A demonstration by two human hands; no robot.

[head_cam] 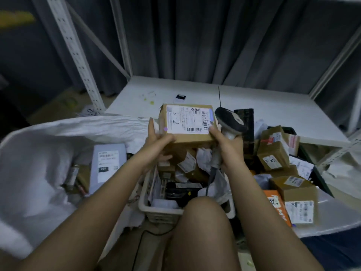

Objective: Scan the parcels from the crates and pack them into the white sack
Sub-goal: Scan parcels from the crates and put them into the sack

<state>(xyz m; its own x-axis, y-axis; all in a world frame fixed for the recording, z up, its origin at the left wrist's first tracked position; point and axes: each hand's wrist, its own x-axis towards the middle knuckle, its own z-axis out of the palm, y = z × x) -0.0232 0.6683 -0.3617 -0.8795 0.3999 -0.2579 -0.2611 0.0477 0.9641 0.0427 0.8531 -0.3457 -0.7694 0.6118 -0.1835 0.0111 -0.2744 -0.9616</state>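
Gripping cardboard parcel (pixel 188 124) with left hand (pixel 158 141), right hand (pixel 226 145) clutching scanner (pixel 230 122) too, risking parcel slipping from crowded right fingers

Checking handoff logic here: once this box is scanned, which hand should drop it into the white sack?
Probably left. The left hand grips the box on the white sack's side; the right hand also holds the scanner.

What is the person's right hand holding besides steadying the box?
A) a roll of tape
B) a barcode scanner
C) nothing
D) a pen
B: the right hand grips the handle of a barcode scanner while its fingers touch the cardboard box, which the left hand supports.
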